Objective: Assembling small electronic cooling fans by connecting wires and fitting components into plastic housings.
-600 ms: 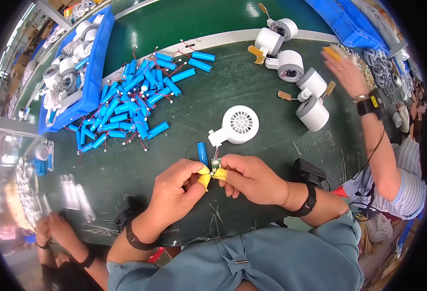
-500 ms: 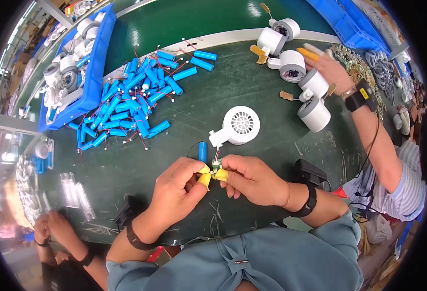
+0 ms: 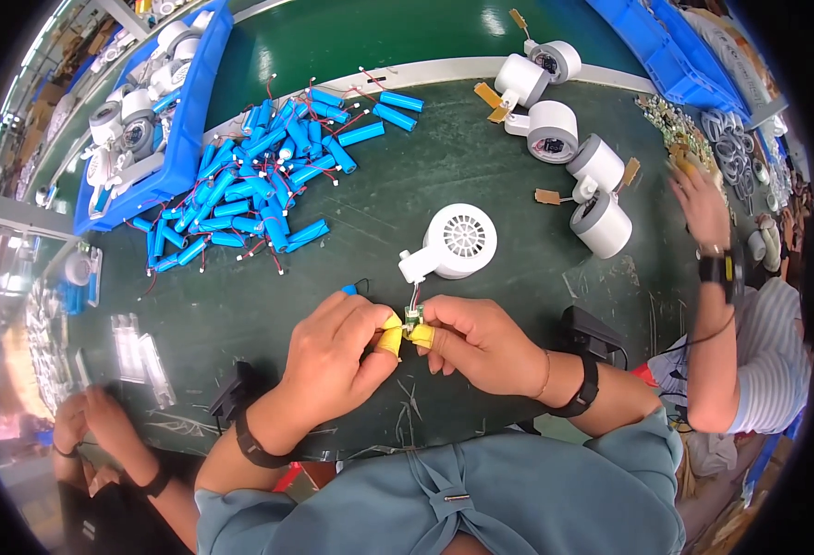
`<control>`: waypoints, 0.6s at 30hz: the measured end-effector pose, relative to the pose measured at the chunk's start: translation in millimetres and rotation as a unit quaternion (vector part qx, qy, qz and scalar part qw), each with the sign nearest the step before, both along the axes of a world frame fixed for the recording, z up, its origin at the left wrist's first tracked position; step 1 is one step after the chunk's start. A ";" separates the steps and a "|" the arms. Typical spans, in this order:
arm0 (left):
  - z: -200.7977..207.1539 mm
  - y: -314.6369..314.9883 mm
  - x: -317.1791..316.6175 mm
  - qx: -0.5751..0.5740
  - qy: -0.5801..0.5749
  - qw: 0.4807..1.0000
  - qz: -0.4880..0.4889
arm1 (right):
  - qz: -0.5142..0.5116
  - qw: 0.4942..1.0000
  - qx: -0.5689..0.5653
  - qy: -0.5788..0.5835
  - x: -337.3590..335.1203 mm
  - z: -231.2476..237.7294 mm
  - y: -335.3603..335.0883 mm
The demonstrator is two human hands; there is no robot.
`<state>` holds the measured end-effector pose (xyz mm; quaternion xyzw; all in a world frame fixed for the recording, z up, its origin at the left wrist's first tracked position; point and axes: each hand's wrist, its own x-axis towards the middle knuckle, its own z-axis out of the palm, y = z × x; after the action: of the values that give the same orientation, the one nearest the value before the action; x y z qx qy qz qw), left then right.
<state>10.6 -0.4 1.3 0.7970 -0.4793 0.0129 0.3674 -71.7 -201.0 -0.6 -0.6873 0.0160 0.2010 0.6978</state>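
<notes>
A small green rectangular circuit board [image 3: 414, 314] is held just above the workbench [image 3: 504, 444], near the middle of its near edge. The right hand [image 3: 481, 344] pinches it between thumb and forefinger; the left hand [image 3: 342, 351] has thumb and forefinger closed together at the board's lower end. Yellow finger covers [image 3: 390, 335] hide whatever lies between the left fingertips, so its grasp cannot be told for sure. Thin wires [image 3: 415, 294] run from the board to a white round plastic fan head with a slotted grille [image 3: 462, 240], lying just beyond the hands.

The step in hand looks like fine two-handed work at the board's end, perhaps seating a connector. The next move seems to call for a steady board, exact alignment and no strain on the wires.

A blue cylindrical cell [image 3: 349, 289] shows partly behind the left hand — the knuckles cover the rest. Farther off, toward the left edge, a tangled heap of blue wired cells [image 3: 250, 185] lies beside a blue plastic bin [image 3: 185, 129]. White-and-grey round housings [image 3: 601, 225] stand toward the far right corner; a co-worker's hand [image 3: 700, 199] reaches over the right edge. A black box-shaped device [image 3: 592, 330] sits beside the right forearm — the nearest thing in that arm's way.
</notes>
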 end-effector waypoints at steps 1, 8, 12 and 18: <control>-0.5 0.2 0.4 -0.007 0.028 1.000 -0.006 | -0.002 1.000 -0.016 -0.025 -0.9 -1.3 0.8; 1.0 6.1 1.8 0.021 0.155 0.987 -0.022 | -0.012 0.977 -0.128 -0.172 -5.2 -11.6 6.6; 6.4 10.3 7.0 0.042 0.207 0.977 -0.041 | 0.000 0.953 -0.171 -0.249 -5.6 -9.8 9.8; 7.6 5.2 -3.1 0.024 0.249 0.968 -0.008 | -0.045 0.950 -0.190 -0.244 -8.3 -10.3 19.4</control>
<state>7.4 4.8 8.9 0.7800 -0.3792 -0.1999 0.4559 -80.0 -181.6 -10.9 -0.8339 -0.0857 -0.0116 0.5451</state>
